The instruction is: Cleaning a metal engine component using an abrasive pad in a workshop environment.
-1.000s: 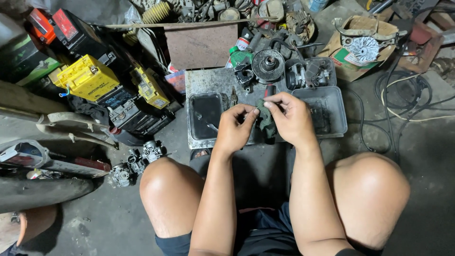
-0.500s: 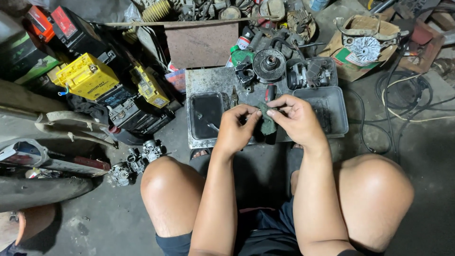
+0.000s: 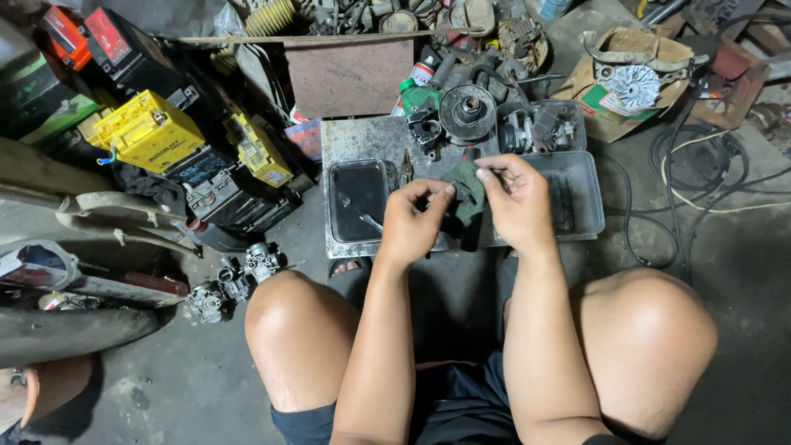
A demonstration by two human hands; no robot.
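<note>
I see my left hand [image 3: 414, 221] and right hand [image 3: 515, 202] both pinched on a dark green greasy rag [image 3: 465, 194] (a small part may hide inside; I cannot tell). It hangs above the flat grey metal tray [image 3: 342, 136], between the black oil-filled tub [image 3: 356, 198] on the left and the grey plastic tub [image 3: 581, 198] on the right.

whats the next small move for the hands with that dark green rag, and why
Probably to keep both hands low over the grey tray and work the dark green rag round whatever the fingers pinch. The left hand and right hand both grip the rag from either side, right above the tray, so anything that slips would land there. What is inside the rag is hidden.
</note>
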